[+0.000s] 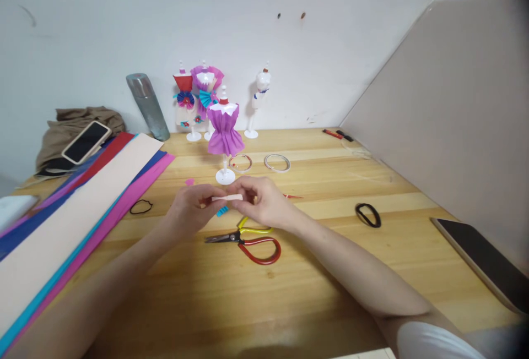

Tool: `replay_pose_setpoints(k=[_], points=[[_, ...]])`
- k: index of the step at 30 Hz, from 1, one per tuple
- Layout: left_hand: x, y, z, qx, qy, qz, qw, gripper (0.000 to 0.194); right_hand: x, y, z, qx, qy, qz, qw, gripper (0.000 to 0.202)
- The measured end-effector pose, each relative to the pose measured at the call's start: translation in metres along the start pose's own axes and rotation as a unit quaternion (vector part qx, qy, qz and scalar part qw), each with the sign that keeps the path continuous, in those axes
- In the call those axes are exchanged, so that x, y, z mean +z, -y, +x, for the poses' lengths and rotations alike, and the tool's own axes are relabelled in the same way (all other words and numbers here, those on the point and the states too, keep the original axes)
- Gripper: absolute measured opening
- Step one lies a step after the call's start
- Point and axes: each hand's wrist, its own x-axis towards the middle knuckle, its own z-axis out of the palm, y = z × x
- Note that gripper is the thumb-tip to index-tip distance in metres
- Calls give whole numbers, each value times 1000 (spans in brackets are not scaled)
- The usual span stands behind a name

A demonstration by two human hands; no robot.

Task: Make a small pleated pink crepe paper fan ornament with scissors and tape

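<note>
A small white strip (227, 197) is pinched at its two ends between my left hand (192, 207) and my right hand (260, 199). Both hands are closed on it above the wooden table. Scissors (235, 237) with one yellow and one red handle lie just below my hands, blades pointing left. Partly hidden under the strip is a small blue pleated piece (222, 211). Behind my hands stands a mini mannequin (225, 128) in a purple gathered paper dress. A small pink scrap (189, 181) lies beside my left hand.
More dressed mannequins (185, 100) and a bare-looking one (260, 100) stand by the wall. Tape rings (278, 163) lie before them. Coloured paper strips (82, 199), a phone (86, 142) and a bottle (149, 107) are left; a black band (367, 215) and dark tablet (481, 260) are right.
</note>
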Motion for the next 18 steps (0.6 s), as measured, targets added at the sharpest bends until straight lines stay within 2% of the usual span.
replay_pose_setpoints(k=[3, 9, 12, 15, 18], points=[[-1, -3, 2, -71, 42, -88, 993, 21, 1, 0, -1, 1, 0, -23, 1000, 7], [-5, -6, 6, -144, 95, -254, 952, 26, -3, 0, 3, 101, 80, 124, 984, 16], [-7, -6, 7, -169, 114, -292, 934, 32, -4, -1, 4, 119, 83, 146, 979, 17], [-8, -4, 8, -190, 97, -319, 923, 38, -2, -3, 4, 79, 44, 110, 990, 12], [-6, -3, 8, -211, 56, -354, 909, 42, 0, -5, 2, -20, -6, 10, 1000, 13]])
